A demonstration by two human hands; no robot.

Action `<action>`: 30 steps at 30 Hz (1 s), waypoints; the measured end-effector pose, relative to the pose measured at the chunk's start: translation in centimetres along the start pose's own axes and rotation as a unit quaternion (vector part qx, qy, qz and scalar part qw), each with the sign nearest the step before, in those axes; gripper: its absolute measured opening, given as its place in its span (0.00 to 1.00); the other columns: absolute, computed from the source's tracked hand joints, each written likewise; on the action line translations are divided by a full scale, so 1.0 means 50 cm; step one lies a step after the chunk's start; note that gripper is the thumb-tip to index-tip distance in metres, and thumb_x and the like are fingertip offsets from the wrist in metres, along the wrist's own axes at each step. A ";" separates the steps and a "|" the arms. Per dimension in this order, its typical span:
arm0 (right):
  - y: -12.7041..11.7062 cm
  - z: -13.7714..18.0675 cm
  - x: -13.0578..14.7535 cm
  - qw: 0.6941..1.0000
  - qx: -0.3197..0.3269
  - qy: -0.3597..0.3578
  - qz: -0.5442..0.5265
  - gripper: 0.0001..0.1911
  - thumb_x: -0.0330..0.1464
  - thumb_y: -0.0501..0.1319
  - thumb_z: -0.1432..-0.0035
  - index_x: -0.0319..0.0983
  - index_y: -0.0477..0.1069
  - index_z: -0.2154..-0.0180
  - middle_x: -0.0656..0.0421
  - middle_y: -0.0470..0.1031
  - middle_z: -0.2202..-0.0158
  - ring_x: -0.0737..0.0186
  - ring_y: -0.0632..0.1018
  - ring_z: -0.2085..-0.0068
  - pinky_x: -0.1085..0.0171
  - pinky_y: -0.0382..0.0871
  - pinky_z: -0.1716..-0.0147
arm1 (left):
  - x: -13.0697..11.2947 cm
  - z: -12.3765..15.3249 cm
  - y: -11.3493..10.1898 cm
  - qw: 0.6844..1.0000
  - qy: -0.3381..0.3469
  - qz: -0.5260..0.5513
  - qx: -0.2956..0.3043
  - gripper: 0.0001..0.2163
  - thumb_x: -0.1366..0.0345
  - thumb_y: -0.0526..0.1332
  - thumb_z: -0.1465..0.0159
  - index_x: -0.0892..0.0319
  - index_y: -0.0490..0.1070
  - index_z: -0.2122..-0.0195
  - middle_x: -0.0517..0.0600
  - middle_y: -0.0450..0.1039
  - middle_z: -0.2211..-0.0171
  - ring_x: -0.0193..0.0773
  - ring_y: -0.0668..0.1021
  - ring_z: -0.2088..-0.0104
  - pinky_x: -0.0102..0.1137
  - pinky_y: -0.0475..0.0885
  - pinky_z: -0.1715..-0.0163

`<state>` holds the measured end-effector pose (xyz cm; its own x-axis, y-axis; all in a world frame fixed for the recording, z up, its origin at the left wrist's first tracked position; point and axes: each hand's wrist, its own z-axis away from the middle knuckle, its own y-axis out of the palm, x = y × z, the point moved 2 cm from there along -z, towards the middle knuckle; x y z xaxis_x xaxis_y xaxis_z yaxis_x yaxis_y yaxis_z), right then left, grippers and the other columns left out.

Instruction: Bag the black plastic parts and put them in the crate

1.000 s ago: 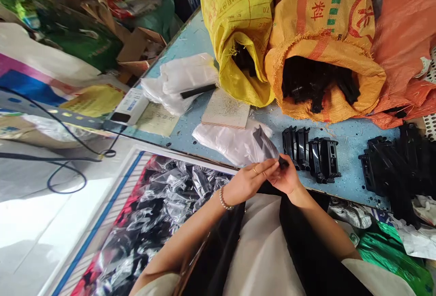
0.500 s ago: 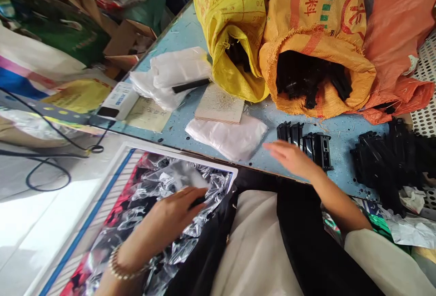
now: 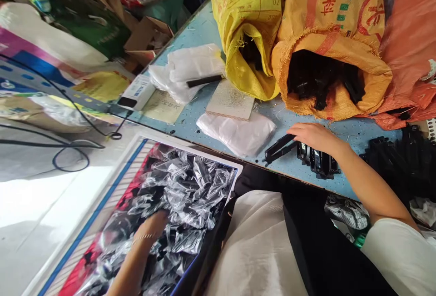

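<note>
My right hand lies on the blue table, its fingers closed on a long black plastic part that sticks out to the left, tilted away from the short row of black parts. My left hand is low at my left side, down among the clear bagged parts in the big open sack; its fingers are buried in the crinkled plastic. A stack of flat clear bags lies just left of the black part.
Yellow and orange woven sacks of black parts stand open at the back. More black parts are heaped at the right. A thin board, white bags, a small box and floor cables are to the left.
The bagged part I held in both hands went down into the sack with my left hand. My right hand moved back to the row and took hold of a black part.
</note>
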<state>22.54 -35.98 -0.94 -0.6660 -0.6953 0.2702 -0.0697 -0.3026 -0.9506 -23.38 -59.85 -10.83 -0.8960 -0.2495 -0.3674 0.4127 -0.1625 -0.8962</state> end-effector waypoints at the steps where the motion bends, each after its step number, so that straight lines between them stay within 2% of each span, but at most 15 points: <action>1: -0.005 0.018 0.003 0.999 -0.006 0.020 -0.035 0.16 0.30 0.59 0.35 0.44 0.77 0.47 0.55 0.80 0.50 0.55 0.81 0.56 0.60 0.72 0.57 | -0.016 -0.026 0.007 1.000 -0.014 -0.007 -0.016 0.07 0.64 0.61 0.32 0.61 0.73 0.57 0.52 0.76 0.61 0.42 0.79 0.63 0.38 0.77 0.64; 3: -0.002 0.053 0.007 0.989 -0.035 0.063 -0.126 0.16 0.36 0.59 0.34 0.44 0.77 0.47 0.55 0.80 0.51 0.54 0.81 0.55 0.59 0.72 0.55 | -0.093 -0.092 0.025 0.999 0.007 0.000 -0.051 0.04 0.67 0.59 0.32 0.60 0.73 0.61 0.52 0.76 0.63 0.43 0.79 0.64 0.38 0.77 0.64; 4: 0.006 0.069 0.009 0.978 -0.055 0.089 -0.182 0.16 0.39 0.60 0.35 0.43 0.78 0.48 0.55 0.80 0.52 0.54 0.81 0.55 0.59 0.73 0.54 | -0.152 -0.128 0.036 0.997 0.037 0.009 -0.062 0.05 0.66 0.59 0.32 0.58 0.73 0.59 0.53 0.76 0.60 0.43 0.79 0.60 0.38 0.76 0.58; 5: 0.020 0.084 0.012 0.960 -0.072 0.119 -0.243 0.18 0.42 0.62 0.36 0.43 0.79 0.49 0.55 0.81 0.53 0.54 0.81 0.55 0.59 0.73 0.54 | -0.223 -0.163 0.047 0.988 0.121 0.039 -0.084 0.06 0.65 0.58 0.31 0.59 0.73 0.58 0.55 0.76 0.58 0.43 0.79 0.58 0.38 0.76 0.55; 7: 0.057 0.111 0.022 0.905 -0.094 0.192 -0.367 0.22 0.48 0.65 0.41 0.41 0.80 0.51 0.55 0.82 0.57 0.54 0.81 0.59 0.59 0.75 0.59 | -0.362 -0.222 0.065 0.957 0.260 0.058 -0.115 0.08 0.63 0.61 0.33 0.60 0.73 0.57 0.59 0.75 0.54 0.47 0.78 0.53 0.42 0.75 0.51; 8: 0.078 0.123 0.029 0.872 -0.097 0.227 -0.423 0.25 0.50 0.66 0.43 0.40 0.80 0.51 0.56 0.82 0.60 0.56 0.81 0.62 0.61 0.75 0.63 | -0.417 -0.247 0.073 0.950 0.289 0.040 -0.115 0.09 0.62 0.63 0.35 0.62 0.74 0.58 0.63 0.75 0.53 0.51 0.77 0.51 0.45 0.74 0.50; 10: 0.116 0.144 0.048 0.808 -0.111 0.282 -0.505 0.28 0.52 0.68 0.47 0.40 0.80 0.52 0.57 0.81 0.65 0.60 0.79 0.68 0.63 0.74 0.69 | -0.485 -0.291 0.083 0.957 0.279 0.017 -0.073 0.06 0.66 0.61 0.34 0.64 0.75 0.63 0.64 0.76 0.55 0.52 0.78 0.54 0.45 0.74 0.52; 12: 0.141 0.158 0.068 0.753 -0.143 0.311 -0.563 0.28 0.52 0.72 0.52 0.39 0.81 0.56 0.58 0.81 0.68 0.63 0.77 0.72 0.65 0.71 0.73 | -0.499 -0.321 0.080 0.968 0.250 0.024 -0.027 0.08 0.69 0.58 0.34 0.63 0.75 0.67 0.61 0.77 0.59 0.49 0.79 0.57 0.41 0.75 0.55; 16: 0.156 0.154 0.107 0.640 -0.170 0.301 -0.687 0.22 0.48 0.74 0.55 0.38 0.81 0.65 0.56 0.80 0.71 0.64 0.75 0.75 0.64 0.70 0.75 | -0.456 -0.349 0.058 0.968 0.197 0.156 0.011 0.08 0.67 0.58 0.35 0.61 0.75 0.69 0.53 0.78 0.67 0.40 0.79 0.65 0.33 0.73 0.61; 19: 0.167 0.131 0.133 0.577 -0.145 0.276 -0.755 0.17 0.44 0.74 0.54 0.38 0.79 0.70 0.56 0.80 0.74 0.66 0.73 0.79 0.65 0.66 0.80 | -0.438 -0.349 0.057 0.951 0.131 0.278 0.016 0.07 0.65 0.59 0.36 0.61 0.73 0.68 0.50 0.77 0.72 0.37 0.77 0.71 0.30 0.71 0.68; 22: 0.202 0.102 0.156 0.525 -0.071 0.259 -0.808 0.15 0.41 0.73 0.55 0.37 0.75 0.75 0.54 0.80 0.76 0.67 0.71 0.82 0.67 0.62 0.83 | -0.437 -0.346 0.066 0.937 0.116 0.330 -0.017 0.04 0.67 0.60 0.39 0.61 0.73 0.64 0.50 0.77 0.71 0.35 0.77 0.71 0.30 0.73 0.68; 24: 0.236 0.085 0.163 0.480 -0.044 0.270 -0.834 0.14 0.39 0.73 0.56 0.37 0.74 0.75 0.52 0.81 0.75 0.68 0.71 0.81 0.69 0.63 0.82 | -0.436 -0.346 0.066 0.938 0.163 0.300 -0.059 0.06 0.72 0.57 0.38 0.61 0.74 0.63 0.53 0.79 0.66 0.38 0.80 0.65 0.33 0.76 0.61; 27: 0.277 0.064 0.162 0.426 -0.051 0.285 -0.857 0.12 0.35 0.73 0.58 0.38 0.75 0.72 0.53 0.81 0.74 0.67 0.73 0.78 0.71 0.64 0.82 | -0.435 -0.331 0.057 0.936 0.282 0.177 -0.115 0.15 0.75 0.50 0.34 0.62 0.77 0.57 0.59 0.79 0.53 0.44 0.79 0.52 0.42 0.75 0.48; 29: 0.287 0.049 0.161 0.429 -0.036 0.268 -0.862 0.14 0.37 0.72 0.58 0.38 0.76 0.68 0.54 0.81 0.72 0.68 0.72 0.78 0.71 0.63 0.83 | -0.439 -0.301 0.050 0.920 0.348 0.119 -0.132 0.19 0.76 0.48 0.32 0.63 0.75 0.48 0.61 0.76 0.45 0.46 0.78 0.47 0.44 0.73 0.44; 30: 0.287 0.041 0.162 0.451 -0.031 0.256 -0.854 0.15 0.39 0.71 0.56 0.38 0.76 0.67 0.54 0.81 0.72 0.69 0.70 0.79 0.71 0.62 0.84 | -0.445 -0.279 0.047 0.908 0.384 0.108 -0.132 0.20 0.76 0.47 0.31 0.63 0.72 0.43 0.62 0.74 0.43 0.46 0.77 0.45 0.44 0.73 0.43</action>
<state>17.70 -47.29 -12.09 0.3160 0.7650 0.5613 -0.8160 -0.0827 0.5721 -4.74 -41.36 -8.22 -0.6914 0.5062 -0.5155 0.6291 0.0711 -0.7741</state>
